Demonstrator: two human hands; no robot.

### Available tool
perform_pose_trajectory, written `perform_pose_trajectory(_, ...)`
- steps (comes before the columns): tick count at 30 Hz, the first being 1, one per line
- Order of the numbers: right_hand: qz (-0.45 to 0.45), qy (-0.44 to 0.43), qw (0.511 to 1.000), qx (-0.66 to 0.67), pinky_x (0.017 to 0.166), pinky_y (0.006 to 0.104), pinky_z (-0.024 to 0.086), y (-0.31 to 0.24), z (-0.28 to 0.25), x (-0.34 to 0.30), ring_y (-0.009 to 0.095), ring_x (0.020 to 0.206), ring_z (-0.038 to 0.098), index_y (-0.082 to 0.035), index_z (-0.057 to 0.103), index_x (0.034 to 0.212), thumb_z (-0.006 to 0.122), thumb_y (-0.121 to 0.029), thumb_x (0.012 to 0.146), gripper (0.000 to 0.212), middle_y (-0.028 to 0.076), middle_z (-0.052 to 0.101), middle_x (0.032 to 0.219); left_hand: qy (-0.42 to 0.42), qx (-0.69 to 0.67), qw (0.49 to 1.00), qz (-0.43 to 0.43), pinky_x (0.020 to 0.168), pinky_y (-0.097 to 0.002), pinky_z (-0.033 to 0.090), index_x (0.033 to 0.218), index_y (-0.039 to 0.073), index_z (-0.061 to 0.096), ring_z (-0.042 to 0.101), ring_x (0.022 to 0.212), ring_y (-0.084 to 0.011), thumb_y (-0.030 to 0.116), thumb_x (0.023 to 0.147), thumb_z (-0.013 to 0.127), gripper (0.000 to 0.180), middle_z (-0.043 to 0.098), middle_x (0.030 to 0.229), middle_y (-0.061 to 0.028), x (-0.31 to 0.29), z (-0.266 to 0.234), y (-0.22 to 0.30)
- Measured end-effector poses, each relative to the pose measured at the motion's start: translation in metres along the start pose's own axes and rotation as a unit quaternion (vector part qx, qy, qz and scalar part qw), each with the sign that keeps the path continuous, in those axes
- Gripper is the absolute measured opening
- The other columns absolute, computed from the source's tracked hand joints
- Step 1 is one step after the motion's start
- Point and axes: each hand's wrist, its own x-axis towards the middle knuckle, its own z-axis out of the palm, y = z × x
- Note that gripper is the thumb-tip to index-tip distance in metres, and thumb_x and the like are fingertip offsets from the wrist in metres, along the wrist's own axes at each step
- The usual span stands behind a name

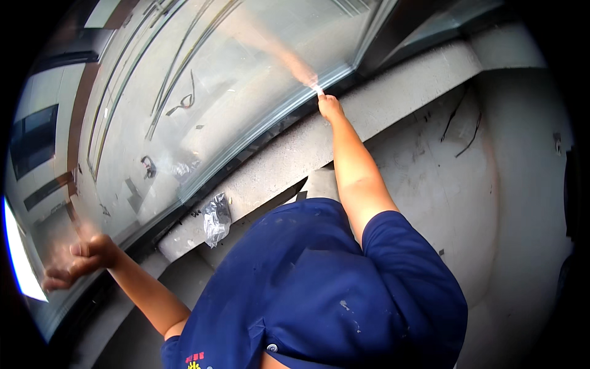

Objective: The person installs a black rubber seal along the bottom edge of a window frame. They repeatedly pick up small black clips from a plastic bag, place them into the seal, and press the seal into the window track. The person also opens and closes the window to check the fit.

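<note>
A large glass pane [246,74] in a dark metal frame stretches across the upper left, with a reflection of an arm in it. My right hand [330,108] reaches up to the pane's lower corner, its fingers closed. A small whitish bit shows at the fingertips against the glass edge; its kind I cannot make out. Far to the left, my left hand [86,259] is at the glass, slightly smeared by motion. Its fingers reach outward with the thumb apart, and I see nothing held in it.
Below the frame runs a rough concrete ledge [405,104], on which a crumpled clear plastic bag [216,220] lies close to my body. Grey floor or wall [430,184] with thin dark strips [470,135] shows at the right. Cables and scraps appear in or through the glass.
</note>
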Motion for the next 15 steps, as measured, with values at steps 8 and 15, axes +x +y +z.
perform_pose_trajectory(8,-0.253,-0.035,0.967,0.010,0.099,0.0422,0.046,0.037,0.007,-0.010,0.032,0.119,0.061,-0.003,0.060,0.132,0.040,-0.055,0.102,0.063,0.022,0.065,0.125,-0.064,-0.007,0.993,-0.094,0.120,-0.0596,0.009,0.159,0.003,0.004,0.008,0.149,-0.0503,0.023,0.089,0.059,0.091,0.000,0.163,-0.0270,-0.044,-0.013,0.000)
perform_pose_trajectory(15,-0.179,-0.115,0.936,-0.278,0.101,0.0531,0.043,0.175,-0.053,-0.057,0.049,0.117,0.056,0.011,0.066,0.111,0.029,-0.062,0.100,0.083,0.036,0.062,0.116,-0.276,-0.167,0.890,-0.321,0.119,-0.0580,0.019,0.152,0.020,0.041,0.010,0.151,-0.0463,0.030,0.081,0.071,0.077,0.014,0.163,-0.0223,-0.064,-0.065,0.121)
